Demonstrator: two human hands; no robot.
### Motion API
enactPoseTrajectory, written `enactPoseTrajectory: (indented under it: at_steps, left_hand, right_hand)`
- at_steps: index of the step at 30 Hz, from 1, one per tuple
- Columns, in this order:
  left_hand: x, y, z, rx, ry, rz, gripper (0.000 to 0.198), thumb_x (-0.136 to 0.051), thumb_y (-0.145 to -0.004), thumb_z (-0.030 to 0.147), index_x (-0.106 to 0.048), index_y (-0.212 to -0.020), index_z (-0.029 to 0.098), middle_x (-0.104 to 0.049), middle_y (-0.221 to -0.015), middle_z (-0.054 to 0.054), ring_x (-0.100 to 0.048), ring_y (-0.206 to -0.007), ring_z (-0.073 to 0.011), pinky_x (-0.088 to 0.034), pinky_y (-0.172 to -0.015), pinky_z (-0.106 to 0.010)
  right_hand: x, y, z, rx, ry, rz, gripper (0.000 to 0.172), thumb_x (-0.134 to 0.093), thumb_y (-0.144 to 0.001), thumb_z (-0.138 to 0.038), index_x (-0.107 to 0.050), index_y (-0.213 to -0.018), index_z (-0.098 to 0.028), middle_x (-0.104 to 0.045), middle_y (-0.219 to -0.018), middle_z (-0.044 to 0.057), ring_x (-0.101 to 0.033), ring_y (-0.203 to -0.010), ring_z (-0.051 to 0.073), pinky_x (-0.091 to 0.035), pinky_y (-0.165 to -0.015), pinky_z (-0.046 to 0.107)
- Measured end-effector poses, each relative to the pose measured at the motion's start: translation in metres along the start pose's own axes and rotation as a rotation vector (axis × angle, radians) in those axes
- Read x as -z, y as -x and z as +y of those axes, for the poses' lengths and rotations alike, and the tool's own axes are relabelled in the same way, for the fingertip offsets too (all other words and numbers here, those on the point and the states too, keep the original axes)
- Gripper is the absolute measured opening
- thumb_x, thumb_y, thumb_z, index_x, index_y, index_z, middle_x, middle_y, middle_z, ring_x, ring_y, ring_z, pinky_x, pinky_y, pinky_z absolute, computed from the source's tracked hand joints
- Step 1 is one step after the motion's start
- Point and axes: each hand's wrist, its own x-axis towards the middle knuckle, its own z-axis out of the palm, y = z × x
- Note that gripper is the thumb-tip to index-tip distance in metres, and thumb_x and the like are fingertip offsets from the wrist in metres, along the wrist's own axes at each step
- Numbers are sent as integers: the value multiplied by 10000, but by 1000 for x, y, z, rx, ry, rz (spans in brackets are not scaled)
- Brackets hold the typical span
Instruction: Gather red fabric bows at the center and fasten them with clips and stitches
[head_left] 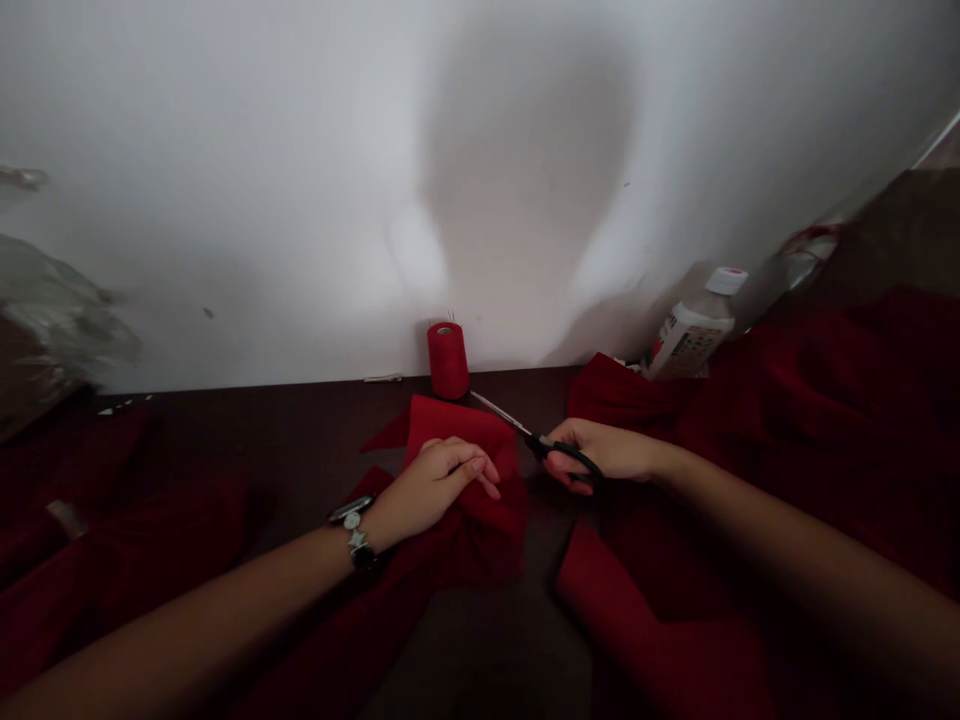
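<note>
My left hand [442, 480], with a watch and a bracelet at its wrist, lies over a piece of red cloth [491, 430]. Its fingers are bent in on the cloth, thumb against them. Black-handled scissors [581, 460] are in my right hand [600, 450], fingers through the loops. Their blades look closed or nearly so and point up and left, past the cloth's upper right corner. Close to the blade tips stands a cone of red thread [448, 360].
A white-capped plastic bottle [694, 325] leans near the wall on the right. More red cloth [810, 400] is heaped there, and another piece [645, 610] lies in front. Darker red cloth [150, 530] spreads at left, beside clear plastic wrapping [60, 310]. A white wall [300, 200] borders the dark table.
</note>
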Motion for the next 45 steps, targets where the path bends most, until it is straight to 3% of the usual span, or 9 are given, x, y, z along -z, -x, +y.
enactPoseTrajectory:
  at_steps: [3, 6, 10, 14, 23, 27, 31, 36, 45]
  left_hand:
    - [0, 1, -2, -3, -11, 8, 360, -368, -947, 285, -684, -795, 203, -736, -844, -1, -607, -922, -174, -355, -926, -322]
    - [0, 2, -5, -14, -5, 11, 361, -367, -946, 282, -683, -790, 203, -736, -842, -1, -610, -910, -176, -361, -921, -324]
    - [-1, 0, -5, -21, 23, 30, 343, -377, -940, 277, -676, -791, 197, -737, -827, -9, -616, -893, -179, -394, -893, -314]
    - [-5, -3, -4, -21, 43, 72, 310, -410, -927, 274, -678, -794, 191, -732, -823, -11, -620, -884, -185, -424, -872, -312]
    - [-11, -6, -1, -52, 82, 162, 251, -471, -907, 257, -714, -905, 192, -677, -974, -48, -603, -943, -181, -432, -895, -295]
    - [-13, -6, 0, -28, 108, 164, 225, -507, -892, 255, -722, -932, 203, -699, -965, -49, -622, -934, -188, -447, -884, -306]
    - [-15, -8, 0, 43, 213, 178, 176, -591, -839, 269, -724, -926, 192, -729, -962, -48, -651, -908, -195, -467, -868, -312]
    - [-16, -11, -1, 97, 333, 255, 146, -692, -736, 261, -685, -824, 144, -719, -814, -43, -651, -768, -172, -502, -738, -280]
    - [-15, -10, 1, 110, 399, 318, 188, -705, -717, 275, -633, -839, 150, -703, -788, -30, -653, -757, -166, -510, -743, -287]
  right_hand:
    - [5, 3, -12, 50, 87, 145, 547, -633, -642, -670, -480, -609, -145, -483, -495, -30, -392, -430, 54, -276, -419, 179]
    - [14, 9, -21, 54, 392, 476, 398, -662, -694, -525, -531, -663, -151, -539, -580, -6, -452, -506, 87, -296, -470, 202]
    - [30, 17, -21, -155, 954, 799, 212, -626, -759, -371, -613, -773, -159, -644, -752, 53, -554, -649, 161, -324, -545, 246]
    - [38, 16, -10, -354, 1154, 780, 194, -606, -786, -342, -653, -816, -156, -668, -790, 88, -605, -713, 210, -358, -558, 266]
    - [18, 6, -13, -408, 1213, 828, 273, -548, -850, -302, -602, -1049, -122, -649, -992, 153, -639, -826, 259, -433, -623, 296]
    - [0, 1, -20, -96, 1001, 892, 287, -545, -838, -241, -567, -1114, -165, -638, -1045, 117, -625, -820, 216, -445, -660, 278]
    - [-26, -11, -20, 257, 428, 820, 142, -523, -822, -226, -577, -940, -168, -619, -800, 33, -549, -614, 117, -442, -569, 226]
    - [-59, -28, -2, 328, -200, 700, 175, -559, -786, -315, -518, -867, -166, -529, -742, -7, -450, -477, 55, -402, -388, 167]
    - [-59, -31, 8, 324, -266, 607, 216, -584, -786, -332, -543, -904, -156, -529, -715, -26, -459, -469, 40, -403, -414, 157]
